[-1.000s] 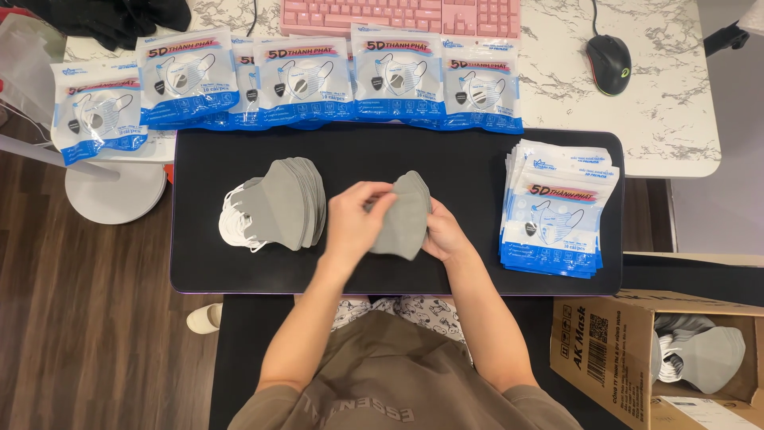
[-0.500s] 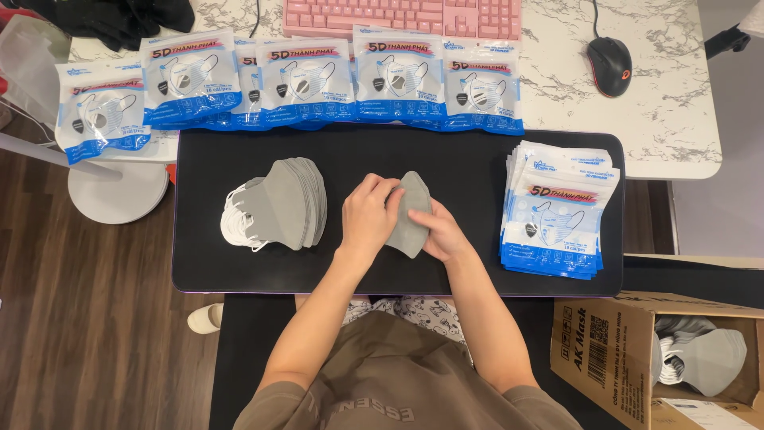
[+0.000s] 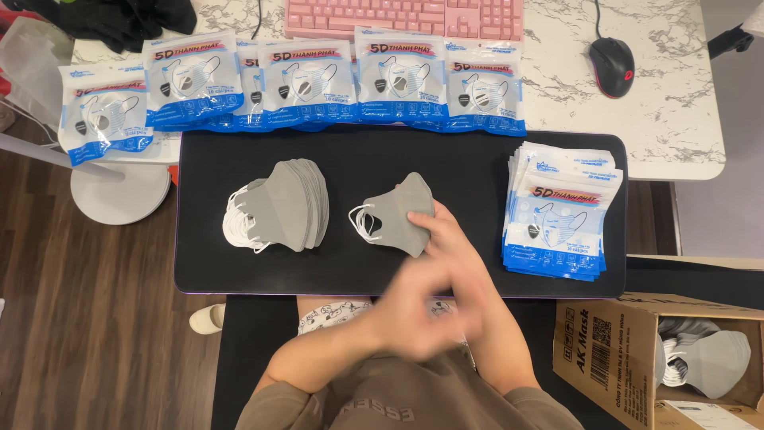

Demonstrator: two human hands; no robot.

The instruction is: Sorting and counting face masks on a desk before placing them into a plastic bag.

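Note:
A single grey folded face mask [image 3: 394,213] with white ear loops lies on the black mat [image 3: 446,155]. My right hand [image 3: 450,243] grips its lower right edge with the fingertips. My left hand [image 3: 418,301] is blurred by motion, just below the mask near the mat's front edge and partly in front of my right forearm; nothing shows in it. A fanned stack of the same grey masks [image 3: 288,204] lies on the mat's left part, apart from both hands.
A pile of blue-and-white mask packets [image 3: 557,213] sits at the mat's right end, and a row of packets [image 3: 318,80] lines its far edge. Behind are a pink keyboard [image 3: 406,16] and a black mouse [image 3: 611,65]. An open cardboard box [image 3: 613,350] with grey masks stands lower right.
The mask held between both hands now lies flat on the mat. My left hand has let go and pulled back toward my body; my right hand stays on the mask.

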